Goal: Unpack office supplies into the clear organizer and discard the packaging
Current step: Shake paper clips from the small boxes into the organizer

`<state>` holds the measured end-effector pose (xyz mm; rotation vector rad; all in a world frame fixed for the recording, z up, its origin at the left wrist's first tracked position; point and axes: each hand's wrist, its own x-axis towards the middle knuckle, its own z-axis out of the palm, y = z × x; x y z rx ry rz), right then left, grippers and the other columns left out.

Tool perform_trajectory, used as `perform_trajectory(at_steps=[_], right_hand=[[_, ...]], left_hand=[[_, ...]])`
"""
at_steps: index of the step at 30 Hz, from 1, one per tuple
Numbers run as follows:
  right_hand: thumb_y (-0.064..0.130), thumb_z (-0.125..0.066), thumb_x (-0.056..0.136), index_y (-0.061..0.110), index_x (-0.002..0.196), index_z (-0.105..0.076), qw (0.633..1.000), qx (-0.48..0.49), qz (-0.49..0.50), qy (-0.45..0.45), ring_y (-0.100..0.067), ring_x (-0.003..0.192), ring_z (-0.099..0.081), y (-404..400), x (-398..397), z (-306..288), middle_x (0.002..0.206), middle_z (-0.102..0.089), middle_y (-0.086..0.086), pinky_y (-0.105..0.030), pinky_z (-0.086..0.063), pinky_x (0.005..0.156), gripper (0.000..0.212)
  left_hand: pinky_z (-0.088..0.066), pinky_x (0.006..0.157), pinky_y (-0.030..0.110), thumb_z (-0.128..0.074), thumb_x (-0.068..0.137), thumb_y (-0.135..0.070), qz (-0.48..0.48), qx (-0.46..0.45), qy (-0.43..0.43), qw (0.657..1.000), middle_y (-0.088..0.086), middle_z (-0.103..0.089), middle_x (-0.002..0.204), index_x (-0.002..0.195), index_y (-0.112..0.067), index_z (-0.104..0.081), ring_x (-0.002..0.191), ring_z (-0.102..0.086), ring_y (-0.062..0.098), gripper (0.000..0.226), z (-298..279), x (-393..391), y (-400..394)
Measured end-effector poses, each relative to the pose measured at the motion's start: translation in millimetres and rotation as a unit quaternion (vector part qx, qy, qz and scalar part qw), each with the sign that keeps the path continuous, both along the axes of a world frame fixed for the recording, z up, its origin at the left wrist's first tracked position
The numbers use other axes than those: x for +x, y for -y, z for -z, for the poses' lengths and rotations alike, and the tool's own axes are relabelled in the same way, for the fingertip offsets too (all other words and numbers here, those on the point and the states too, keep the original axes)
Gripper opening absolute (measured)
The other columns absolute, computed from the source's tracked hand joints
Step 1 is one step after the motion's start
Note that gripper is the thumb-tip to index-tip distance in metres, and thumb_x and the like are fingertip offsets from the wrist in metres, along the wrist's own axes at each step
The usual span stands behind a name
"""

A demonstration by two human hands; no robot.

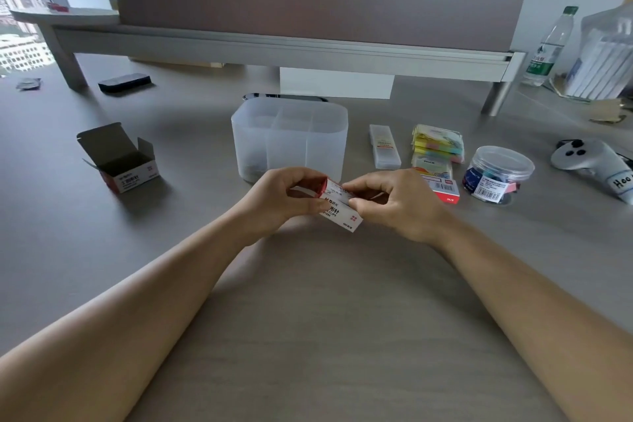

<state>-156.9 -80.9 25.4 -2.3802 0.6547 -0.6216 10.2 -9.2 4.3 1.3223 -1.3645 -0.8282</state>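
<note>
While both forearms stretch over the grey desk [308,319], the left hand [284,199] and right hand [397,204] hold a small red-and-white paper-clip box [339,207] between them, just in front of the clear organizer [291,140]. Fingers of each hand curl round an end, pinching it (whether a flap is lifting I cannot tell). An opened box [120,161] sits well to the left; a staple box [443,188], sticky notes [438,146] and a clear tub [496,175] lie to the right.
</note>
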Motion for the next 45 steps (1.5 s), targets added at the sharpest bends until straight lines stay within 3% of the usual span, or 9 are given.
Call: perform_trajectory(at_steps=[8,14,19,25,28,33,40,42,45], right_hand=[[0.013,-0.058,0.083,0.014,0.103,-0.068,1.000,0.010,-0.014,-0.003,0.011,0.068,-0.059,-4.8,12.0,-6.9,0.081,-0.064,0.009,-0.007,-0.044,0.058,0.023],[0.015,-0.056,0.085,0.013,0.100,-0.069,0.998,0.046,-0.031,-0.022,-0.008,0.073,-0.064,-9.0,20.5,-6.4,0.081,-0.065,0.017,-0.016,-0.047,0.059,0.021],[0.011,-0.051,0.088,0.024,0.079,-0.066,0.983,0.175,-0.050,0.023,0.000,0.068,-0.066,-9.4,28.1,-9.1,0.075,-0.066,0.009,-0.012,-0.053,0.059,0.022],[0.020,-0.048,0.091,0.013,0.085,-0.051,0.946,0.291,0.086,0.112,-0.017,0.060,-0.065,-4.6,40.8,0.3,0.084,-0.063,-0.014,-0.025,-0.058,0.053,0.009],[0.018,-0.051,0.089,0.017,0.078,-0.041,0.946,0.248,0.136,0.158,-0.017,0.058,-0.063,-5.0,42.5,1.5,0.085,-0.057,-0.011,-0.026,-0.058,0.050,0.015],[0.000,-0.046,0.089,0.021,0.070,-0.048,0.973,0.111,0.102,0.172,-0.012,0.074,-0.060,-9.8,34.3,0.5,0.076,-0.056,0.004,-0.029,-0.056,0.068,0.028],[0.020,-0.043,0.093,0.021,0.093,-0.058,0.971,0.167,0.095,0.144,-0.012,0.073,-0.061,-13.7,33.7,0.9,0.087,-0.061,-0.001,-0.030,-0.054,0.072,0.015],[0.026,-0.040,0.093,0.014,0.104,-0.061,0.979,0.137,0.098,0.112,-0.011,0.073,-0.060,-15.4,34.8,0.6,0.084,-0.061,0.003,-0.037,-0.053,0.076,0.027],[0.038,-0.035,0.093,0.021,0.087,-0.065,0.992,0.081,0.080,0.051,-0.016,0.076,-0.064,-18.8,36.3,0.4,0.085,-0.067,-0.006,-0.044,-0.052,0.083,0.035]], left_hand=[[-0.052,0.069,0.011,-0.062,0.076,0.005,-0.020,0.019,0.009,1.000,-0.002,-0.064,0.086,0.097,-0.012,-0.059,0.078,-0.062,0.007,0.027,-2.9,11.2,-9.3],[-0.053,0.076,0.018,-0.063,0.077,0.001,-0.023,0.054,0.041,0.997,-0.001,-0.065,0.089,0.098,-0.014,-0.060,0.088,-0.062,0.013,0.026,-1.8,21.5,-21.4],[-0.054,0.077,0.019,-0.059,0.078,0.005,-0.012,0.070,0.017,0.997,-0.004,-0.064,0.091,0.086,-0.023,-0.058,0.085,-0.063,0.008,0.030,-2.1,29.9,-32.2],[-0.054,0.073,0.018,-0.055,0.077,0.014,-0.010,0.051,-0.085,0.995,0.004,-0.063,0.088,0.086,-0.017,-0.058,0.080,-0.062,0.011,0.033,1.5,30.9,-31.7],[-0.053,0.076,0.022,-0.054,0.076,0.015,-0.012,0.038,-0.116,0.993,0.004,-0.060,0.088,0.085,-0.017,-0.057,0.081,-0.061,0.016,0.033,1.5,27.4,-29.0],[-0.054,0.064,0.015,-0.049,0.076,0.018,0.002,0.019,-0.207,0.978,0.005,-0.056,0.084,0.087,-0.016,-0.054,0.066,-0.062,0.007,0.036,-2.2,24.6,-27.1],[-0.055,0.067,0.018,-0.049,0.076,0.018,0.014,-0.004,-0.226,0.974,0.007,-0.053,0.084,0.095,-0.028,-0.049,0.083,-0.058,0.020,0.050,-3.2,27.4,-28.8],[-0.055,0.069,0.019,-0.049,0.077,0.017,0.016,-0.005,-0.220,0.975,0.007,-0.053,0.085,0.096,-0.030,-0.050,0.086,-0.058,0.021,0.051,-3.7,28.4,-29.5],[-0.054,0.070,0.016,-0.050,0.077,0.017,0.005,-0.008,-0.193,0.981,0.005,-0.051,0.085,0.096,-0.028,-0.053,0.085,-0.057,0.019,0.049,-4.5,27.2,-30.2]])
